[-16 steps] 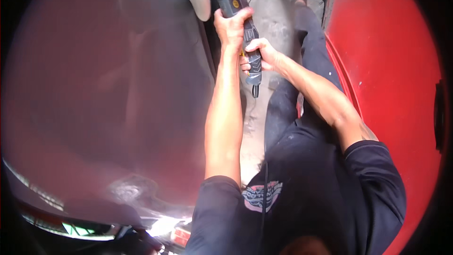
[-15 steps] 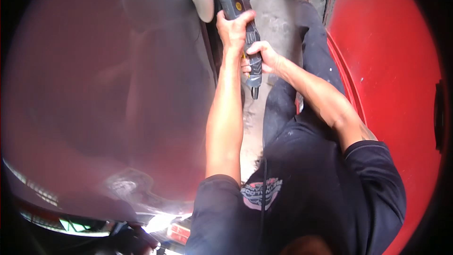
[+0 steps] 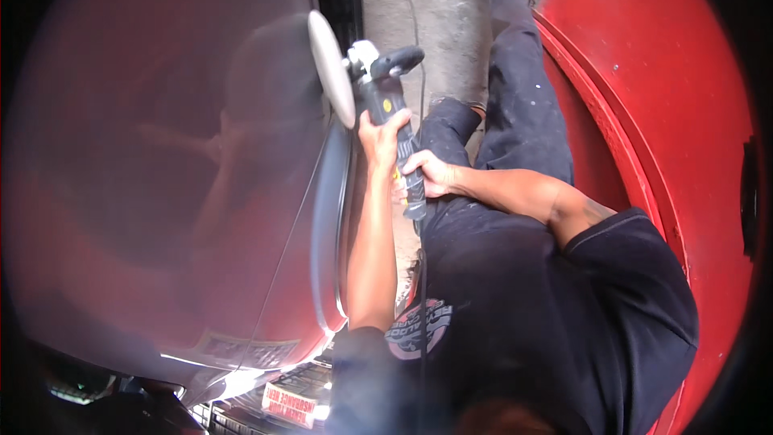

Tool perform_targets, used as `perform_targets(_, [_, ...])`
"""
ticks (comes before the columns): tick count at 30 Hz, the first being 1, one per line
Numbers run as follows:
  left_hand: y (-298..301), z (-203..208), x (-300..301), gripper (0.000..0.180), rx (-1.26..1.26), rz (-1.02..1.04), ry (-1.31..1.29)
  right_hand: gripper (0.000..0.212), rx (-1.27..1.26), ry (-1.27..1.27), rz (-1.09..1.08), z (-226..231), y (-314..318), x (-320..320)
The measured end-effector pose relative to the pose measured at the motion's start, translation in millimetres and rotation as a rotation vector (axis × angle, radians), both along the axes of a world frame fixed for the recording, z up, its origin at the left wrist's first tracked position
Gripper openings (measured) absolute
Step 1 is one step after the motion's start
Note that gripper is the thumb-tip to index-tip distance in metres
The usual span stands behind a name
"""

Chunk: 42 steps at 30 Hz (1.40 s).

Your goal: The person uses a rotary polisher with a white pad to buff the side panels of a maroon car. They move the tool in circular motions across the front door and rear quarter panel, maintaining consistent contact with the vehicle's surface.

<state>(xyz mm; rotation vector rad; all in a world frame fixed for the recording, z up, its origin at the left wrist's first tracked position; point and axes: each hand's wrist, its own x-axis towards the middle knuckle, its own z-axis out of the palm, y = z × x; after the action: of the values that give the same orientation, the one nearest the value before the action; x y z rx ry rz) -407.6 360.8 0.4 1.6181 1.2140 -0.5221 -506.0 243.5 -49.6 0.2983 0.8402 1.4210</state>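
1. Polisher (image 3: 378, 98): upper centre of the frame, its pale disc pad (image 3: 331, 70) facing the dark glossy panel (image 3: 177, 161) at left.
2. Left hand (image 3: 382, 140): gripping the polisher at mid-body.
3. Right hand (image 3: 434, 174): closed around its rear grip (image 3: 415, 196).
4. Red panel (image 3: 660, 72): right of frame.

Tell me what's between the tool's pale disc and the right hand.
The tool's black body, gripped by the left hand, lies between pale disc and right hand in the head view.
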Motion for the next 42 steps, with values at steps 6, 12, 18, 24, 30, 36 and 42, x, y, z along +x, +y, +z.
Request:
perform_targets(6, [4.8,-23.3,24.7,0.063,0.025,-0.097,0.055,0.037,0.093,0.106,-0.104,-7.6,6.7,29.2])
perform_targets(12, [14.5,23.3,-37.1,0.059,0.062,-0.068,0.11,0.036,0.07,0.11,-0.005,34.5,13.0,-29.2])
perform_targets(18, [8.6,19.4,-46.4,0.061,0.018,-0.025,0.116,0.029,0.087,0.099,0.041,25.4,0.9,-22.1])
perform_targets(24, [-13.3,-24.3,101.9,0.048,-0.122,-0.04,-0.119,0.027,-0.024,-0.174,-0.118,-24.7,-6.7,106.5])
perform_targets(30, [-53.1,-48.8,331.0,0.044,-0.302,-0.094,-0.36,0.026,-0.161,-0.437,-0.152,-79.1,-37.7,328.1])
perform_targets(36, [-93.7,-75.4,547.7,0.046,-0.495,-0.167,-0.548,0.027,-0.3,-0.736,-0.194,-67.0,-105.2,568.3])
perform_targets(42, [-112.2,-74.8,683.2,0.037,-0.663,-0.181,-0.577,0.031,-0.404,-0.911,-0.226,-46.0,-129.1,692.1])
